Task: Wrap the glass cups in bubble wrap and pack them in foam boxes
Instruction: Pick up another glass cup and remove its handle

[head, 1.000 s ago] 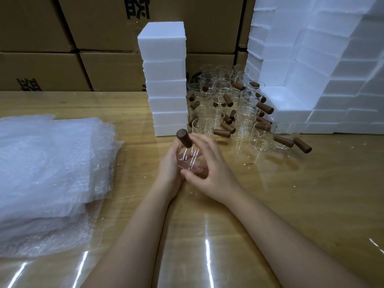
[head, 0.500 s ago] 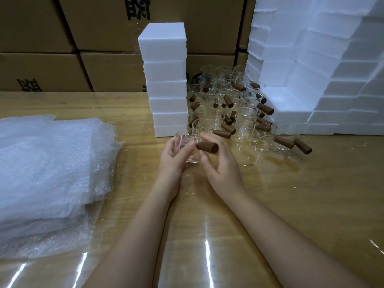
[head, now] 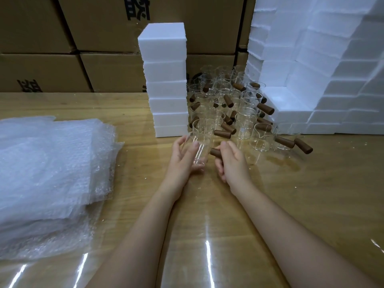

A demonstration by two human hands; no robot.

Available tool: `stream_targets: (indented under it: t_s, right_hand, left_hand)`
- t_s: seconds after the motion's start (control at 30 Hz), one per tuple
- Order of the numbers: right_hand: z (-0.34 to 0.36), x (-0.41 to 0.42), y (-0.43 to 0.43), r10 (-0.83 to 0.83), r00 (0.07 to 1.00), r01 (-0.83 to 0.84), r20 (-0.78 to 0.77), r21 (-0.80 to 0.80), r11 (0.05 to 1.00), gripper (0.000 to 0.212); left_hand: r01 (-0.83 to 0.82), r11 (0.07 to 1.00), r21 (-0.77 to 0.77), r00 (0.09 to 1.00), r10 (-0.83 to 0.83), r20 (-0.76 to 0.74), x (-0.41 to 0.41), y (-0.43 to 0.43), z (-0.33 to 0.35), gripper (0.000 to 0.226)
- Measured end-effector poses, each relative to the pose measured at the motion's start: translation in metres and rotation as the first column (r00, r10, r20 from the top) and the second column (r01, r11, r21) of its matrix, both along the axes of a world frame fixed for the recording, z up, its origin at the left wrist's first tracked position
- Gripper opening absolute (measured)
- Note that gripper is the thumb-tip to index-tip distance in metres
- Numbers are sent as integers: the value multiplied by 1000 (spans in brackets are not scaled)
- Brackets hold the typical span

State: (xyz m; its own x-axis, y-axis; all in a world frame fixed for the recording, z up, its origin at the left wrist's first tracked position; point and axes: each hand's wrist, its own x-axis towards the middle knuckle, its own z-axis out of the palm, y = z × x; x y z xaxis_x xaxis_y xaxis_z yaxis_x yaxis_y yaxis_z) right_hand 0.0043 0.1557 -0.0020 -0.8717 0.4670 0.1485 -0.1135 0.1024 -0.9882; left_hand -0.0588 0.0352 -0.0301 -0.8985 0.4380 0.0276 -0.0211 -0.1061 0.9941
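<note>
A clear glass cup (head: 201, 147) with a brown wooden handle (head: 216, 152) is held just above the wooden table (head: 311, 194), at its middle. My left hand (head: 184, 161) cups the glass body from the left. My right hand (head: 232, 161) pinches the handle, which points right. Behind them stand several more glass cups (head: 234, 113) with brown handles. A thick pile of bubble wrap (head: 47, 175) lies at the left. A tall stack of white foam boxes (head: 166, 84) rises behind my hands.
A large heap of white foam boxes (head: 324, 69) fills the right back corner. Brown cardboard cartons (head: 87, 44) wall off the far side of the table. A clear glossy sheet covers the tabletop near me.
The cup has been turned in my hands: its handle pointed up and left a second ago and now points right and lower. My hands have spread slightly apart.
</note>
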Motion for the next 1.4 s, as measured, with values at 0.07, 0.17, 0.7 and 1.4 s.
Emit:
stream_targets:
  t_s: [0.07,0.17,0.7,1.4]
  right_hand:
    - [-1,-2,5,-23,999,25,28,-90,996,32]
    - [-2,-3,6,-21,999,24,25,-149,989,32]
    - [1,2,9,-24,999,18,-29,-194,981,29]
    - [4,3,8,67,985,-97,-162,-187,978,15]
  left_hand:
    - [28,1000,0,999,-28,-18,3,0,1,71]
    - [48,999,-3,999,-48,-2,4,0,4,47]
    - [29,992,-122,993,-42,-107,19,-2,23,49]
    - [107,989,98,990,-115,79,17,-6,32,53]
